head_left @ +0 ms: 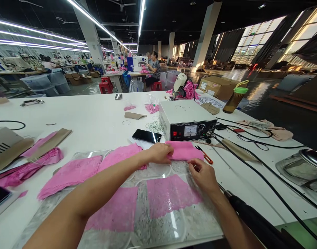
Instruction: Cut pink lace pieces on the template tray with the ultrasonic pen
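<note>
A small stack of pink fabric (183, 151) lies at the far right edge of the clear plastic template (158, 226). My left hand (160, 153) reaches across the template, its fingers closed on the left end of this fabric. At the lower right corner, my right hand (203, 174) has thumb and forefinger pinched at the fabric's edge. Two more pink fabric pieces, one on the left (73, 173) and one in the middle (122, 154), lie on top along the template's far side. Flat pink panels (171, 195) show nearer to me, under the clear sheet.
Behind my hands stand a white control box (188, 110) and a black phone (146, 136). Orange-handled scissors (207, 158) lie right of the fabric. Black cables (254, 169) and a black-handled tool (254, 214) run along the right. Pink scraps (31, 167) lie left; a bottle (234, 100) stands back right.
</note>
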### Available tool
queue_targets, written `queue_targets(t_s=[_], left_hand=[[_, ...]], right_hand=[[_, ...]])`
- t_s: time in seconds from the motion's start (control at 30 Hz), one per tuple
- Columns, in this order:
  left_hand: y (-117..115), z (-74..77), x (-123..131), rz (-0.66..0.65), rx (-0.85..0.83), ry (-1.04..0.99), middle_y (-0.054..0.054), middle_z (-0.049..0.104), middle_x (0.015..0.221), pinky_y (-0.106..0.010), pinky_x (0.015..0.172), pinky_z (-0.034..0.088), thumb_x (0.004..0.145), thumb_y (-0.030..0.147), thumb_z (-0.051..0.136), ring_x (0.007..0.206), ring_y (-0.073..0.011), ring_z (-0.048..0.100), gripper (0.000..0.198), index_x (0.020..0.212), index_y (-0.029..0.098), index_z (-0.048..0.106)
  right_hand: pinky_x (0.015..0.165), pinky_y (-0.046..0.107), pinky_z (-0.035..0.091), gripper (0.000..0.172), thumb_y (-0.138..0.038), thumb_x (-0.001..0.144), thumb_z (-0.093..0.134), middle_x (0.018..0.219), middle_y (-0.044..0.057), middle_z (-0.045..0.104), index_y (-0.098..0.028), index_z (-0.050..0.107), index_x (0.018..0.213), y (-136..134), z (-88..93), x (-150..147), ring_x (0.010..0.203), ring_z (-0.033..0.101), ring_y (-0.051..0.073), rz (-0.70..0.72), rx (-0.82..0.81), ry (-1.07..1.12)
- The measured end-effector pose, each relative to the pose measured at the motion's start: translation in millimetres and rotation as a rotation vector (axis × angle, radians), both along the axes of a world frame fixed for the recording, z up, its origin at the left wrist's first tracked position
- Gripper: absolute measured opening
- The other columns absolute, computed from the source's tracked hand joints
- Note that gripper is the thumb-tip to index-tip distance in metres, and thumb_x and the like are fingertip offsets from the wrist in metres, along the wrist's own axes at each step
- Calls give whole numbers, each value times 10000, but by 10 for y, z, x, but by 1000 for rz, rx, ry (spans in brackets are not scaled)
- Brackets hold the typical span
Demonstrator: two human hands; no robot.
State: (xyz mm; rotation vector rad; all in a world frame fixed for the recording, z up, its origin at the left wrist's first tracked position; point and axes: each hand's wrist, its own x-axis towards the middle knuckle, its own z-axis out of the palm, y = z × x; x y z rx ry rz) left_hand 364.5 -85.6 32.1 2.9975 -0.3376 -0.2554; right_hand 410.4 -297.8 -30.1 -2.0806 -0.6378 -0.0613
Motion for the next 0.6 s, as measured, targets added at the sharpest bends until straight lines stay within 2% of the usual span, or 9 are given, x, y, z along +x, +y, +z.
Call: queue_targets(t_s=[0.17, 0.6], left_hand=[[-9, -11, -40, 9, -12, -9, -77, 637, 1125, -414, 876, 541, 956, 331, 602, 994, -203, 634, 246, 1111, 141, 623], [94, -92, 62, 91, -166, 1, -81, 626, 1155, -394, 840, 560, 967, 339, 586, 976, -203, 640, 283, 1175, 147, 601]], right_hand=[[590, 294, 450, 250, -389, 754, 502, 678, 29, 688, -208, 674, 754, 5, 0, -2, 547, 569, 159, 1, -3, -3], [594, 297, 459, 260, -374, 767, 480, 708, 39, 703, -201, 674, 780, 6, -43, -2, 558, 586, 163, -4, -28, -40]])
